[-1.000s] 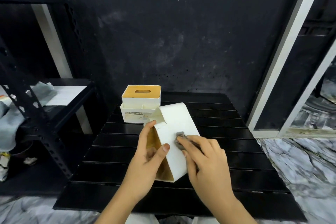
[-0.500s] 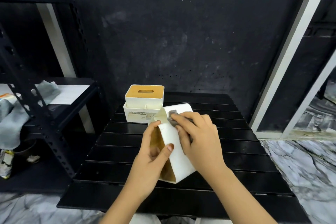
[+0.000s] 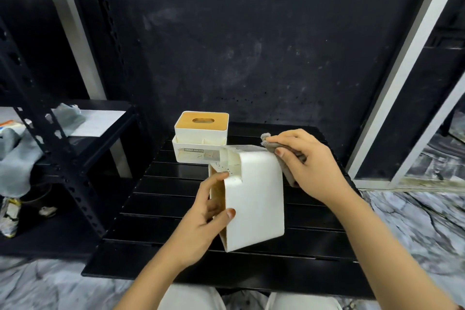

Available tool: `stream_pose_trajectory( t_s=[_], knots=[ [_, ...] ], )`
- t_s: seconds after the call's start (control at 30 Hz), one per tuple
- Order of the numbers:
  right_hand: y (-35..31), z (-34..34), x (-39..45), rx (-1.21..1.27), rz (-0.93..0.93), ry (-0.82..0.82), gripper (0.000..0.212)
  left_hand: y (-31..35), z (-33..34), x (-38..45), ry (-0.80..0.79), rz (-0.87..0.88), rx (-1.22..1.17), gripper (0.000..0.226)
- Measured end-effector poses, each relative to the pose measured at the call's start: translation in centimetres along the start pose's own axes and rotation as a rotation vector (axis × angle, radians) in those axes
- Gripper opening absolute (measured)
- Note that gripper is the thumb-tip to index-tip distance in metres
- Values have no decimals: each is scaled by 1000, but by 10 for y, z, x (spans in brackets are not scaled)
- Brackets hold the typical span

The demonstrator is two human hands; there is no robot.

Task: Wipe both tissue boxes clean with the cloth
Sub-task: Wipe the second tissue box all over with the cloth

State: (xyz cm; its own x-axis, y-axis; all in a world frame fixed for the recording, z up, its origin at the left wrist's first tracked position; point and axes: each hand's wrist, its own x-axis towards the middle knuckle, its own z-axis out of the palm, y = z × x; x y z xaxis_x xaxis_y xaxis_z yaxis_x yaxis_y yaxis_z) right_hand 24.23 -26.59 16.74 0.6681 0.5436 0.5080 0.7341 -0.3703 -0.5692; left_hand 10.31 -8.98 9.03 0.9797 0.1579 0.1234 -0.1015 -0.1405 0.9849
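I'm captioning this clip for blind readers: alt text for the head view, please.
A left hand grips a tipped white tissue box on a black slatted table while the right hand presses a grey cloth against its upper edge. A second, wood-lidded tissue box stands behind.

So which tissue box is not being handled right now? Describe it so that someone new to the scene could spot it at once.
Start at the black slatted table against the dark wall. At its far left corner stands the upright tissue box, untouched by either hand. Unlike the tipped tissue box in the left hand, it shows a wooden lid with an oval slot facing up and a printed label on its front.
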Motion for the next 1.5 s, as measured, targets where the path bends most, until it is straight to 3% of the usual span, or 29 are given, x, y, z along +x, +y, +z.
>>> stream_pose_trajectory(
  t_s=[0.2,0.37,0.5,0.6,0.67,0.87,1.0,1.2,1.5],
  knots=[
    [-3,-15,4,20,21,-326,29,-15,-16,-1,-96,-57,42,57],
    [-3,10,-12,-18,-17,-318,27,-29,-20,-5,-40,-70,92,68],
    [-7,23,-17,-19,9,-233,27,-24,-16,-1,176,61,254,80],
    [-16,32,-21,-20,38,-169,26,-4,0,2,434,221,471,65],
    [-22,38,-26,-31,76,-115,25,5,13,3,524,252,532,62],
    [-34,52,-35,-95,116,-37,27,7,36,6,499,115,445,84],
    [-30,44,-34,-9,100,-130,27,8,33,7,469,77,428,95],
    [-26,32,-25,52,73,-246,29,10,32,11,483,66,402,97],
    [-21,30,-24,-10,30,-260,28,7,26,21,460,56,424,89]
  ],
)
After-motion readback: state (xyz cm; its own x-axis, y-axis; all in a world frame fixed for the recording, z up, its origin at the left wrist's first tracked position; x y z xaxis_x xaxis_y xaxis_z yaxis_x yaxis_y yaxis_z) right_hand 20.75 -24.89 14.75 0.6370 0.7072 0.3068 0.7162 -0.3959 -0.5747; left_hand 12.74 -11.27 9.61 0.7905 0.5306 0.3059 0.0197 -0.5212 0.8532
